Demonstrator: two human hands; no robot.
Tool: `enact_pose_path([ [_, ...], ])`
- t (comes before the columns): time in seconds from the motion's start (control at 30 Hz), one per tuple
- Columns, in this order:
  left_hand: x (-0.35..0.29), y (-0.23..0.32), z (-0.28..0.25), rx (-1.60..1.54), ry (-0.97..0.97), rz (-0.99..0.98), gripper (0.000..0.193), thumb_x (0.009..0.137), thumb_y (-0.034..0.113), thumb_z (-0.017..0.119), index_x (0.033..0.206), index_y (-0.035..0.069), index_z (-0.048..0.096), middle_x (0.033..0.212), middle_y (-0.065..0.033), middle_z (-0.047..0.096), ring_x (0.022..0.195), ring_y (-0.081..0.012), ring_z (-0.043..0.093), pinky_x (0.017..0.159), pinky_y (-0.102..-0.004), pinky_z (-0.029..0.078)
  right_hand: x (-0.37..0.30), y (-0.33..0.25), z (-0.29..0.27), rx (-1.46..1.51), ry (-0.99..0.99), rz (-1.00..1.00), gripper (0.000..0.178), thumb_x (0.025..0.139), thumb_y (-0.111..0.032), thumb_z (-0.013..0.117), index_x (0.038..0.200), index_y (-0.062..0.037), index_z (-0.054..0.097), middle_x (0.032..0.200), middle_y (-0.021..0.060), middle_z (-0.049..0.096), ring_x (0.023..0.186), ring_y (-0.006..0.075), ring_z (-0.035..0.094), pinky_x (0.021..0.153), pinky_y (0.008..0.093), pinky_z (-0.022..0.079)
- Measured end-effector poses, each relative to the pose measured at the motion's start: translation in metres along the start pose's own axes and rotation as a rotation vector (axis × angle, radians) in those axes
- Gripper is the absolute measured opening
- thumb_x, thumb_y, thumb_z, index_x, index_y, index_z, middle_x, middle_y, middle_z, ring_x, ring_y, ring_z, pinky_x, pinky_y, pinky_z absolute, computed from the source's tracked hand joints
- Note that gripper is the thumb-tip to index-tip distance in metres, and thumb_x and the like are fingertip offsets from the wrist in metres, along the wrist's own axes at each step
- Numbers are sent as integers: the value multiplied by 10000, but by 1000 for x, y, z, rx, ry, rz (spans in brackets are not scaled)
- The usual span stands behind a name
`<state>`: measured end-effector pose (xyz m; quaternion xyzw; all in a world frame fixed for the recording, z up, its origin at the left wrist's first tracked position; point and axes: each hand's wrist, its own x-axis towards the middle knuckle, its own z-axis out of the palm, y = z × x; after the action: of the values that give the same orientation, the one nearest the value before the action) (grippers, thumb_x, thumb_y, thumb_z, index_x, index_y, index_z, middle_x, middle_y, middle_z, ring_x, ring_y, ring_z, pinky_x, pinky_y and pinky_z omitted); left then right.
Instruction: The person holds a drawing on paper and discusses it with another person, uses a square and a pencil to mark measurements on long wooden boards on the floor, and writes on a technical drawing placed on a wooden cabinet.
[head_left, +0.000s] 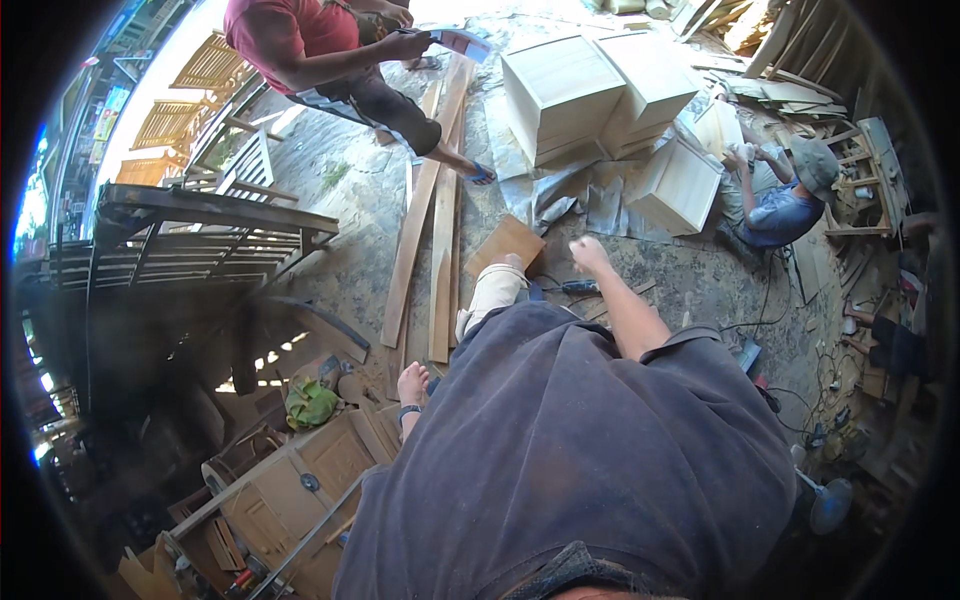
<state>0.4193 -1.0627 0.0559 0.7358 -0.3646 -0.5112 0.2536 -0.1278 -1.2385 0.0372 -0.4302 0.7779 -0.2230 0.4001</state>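
Observation:
My right hand [590, 255] is held out ahead of my body with its fingers curled into a loose fist. Nothing shows in it. Below and to its left, on the ground, is a dark teal power tool [578, 287]. At my left side hangs my left hand [413, 385], its fingers bent in and no object visible in them; a dark band circles the wrist. Nearest to it are long wooden planks [440, 270] lying on the floor. A square brown board [507, 243] lies by my foot, which shows below a beige trouser leg.
Pale wooden cabinets [565, 90] stand on sheeting ahead. A person in red [300, 45] stands left, holding papers; another in a hat [775, 210] sits right, beside a cabinet. Slatted wooden frames [200, 225], panelled furniture [290, 490], cables [770, 325] and a fan [830, 505] surround me.

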Motion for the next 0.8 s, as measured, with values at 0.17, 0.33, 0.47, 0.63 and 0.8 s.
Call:
enact_pose_path([
  [0.17,24,7,42,1083,-193,514,236,977,300,585,885,84,604,766,-9,638,691,-147,608,634,-306,493,-125,175,-78,-179,-165,527,420,950,-278,494,804,84,650,707,226,677,545,293,687,506,397,558],
  [0.33,111,23,58,1119,-223,765,235,979,301,587,912,78,616,729,0,626,672,-137,608,603,-296,488,-201,197,-114,384,265,880,360,958,-270,542,1039,69,631,831,184,688,564,258,676,445,347,537],
  [0.47,147,104,114,260,-289,62,246,984,306,593,995,64,636,759,-5,642,683,-118,622,559,-267,475,-205,200,-128,537,383,910,335,973,-262,539,1075,52,600,826,164,663,528,241,641,418,335,513],
  [0.63,172,195,143,-1,-297,-132,319,984,305,595,1164,44,635,907,-32,680,715,-104,638,547,-221,476,-159,156,-80,698,320,786,317,981,-278,551,1089,16,603,847,140,665,557,207,630,452,332,504],
  [0.8,207,186,163,85,-388,-151,328,988,285,583,1174,16,617,860,-39,669,700,-111,629,552,-236,474,-125,113,-62,710,229,643,298,971,-271,577,1099,-6,618,846,102,669,593,176,632,496,317,511],
])
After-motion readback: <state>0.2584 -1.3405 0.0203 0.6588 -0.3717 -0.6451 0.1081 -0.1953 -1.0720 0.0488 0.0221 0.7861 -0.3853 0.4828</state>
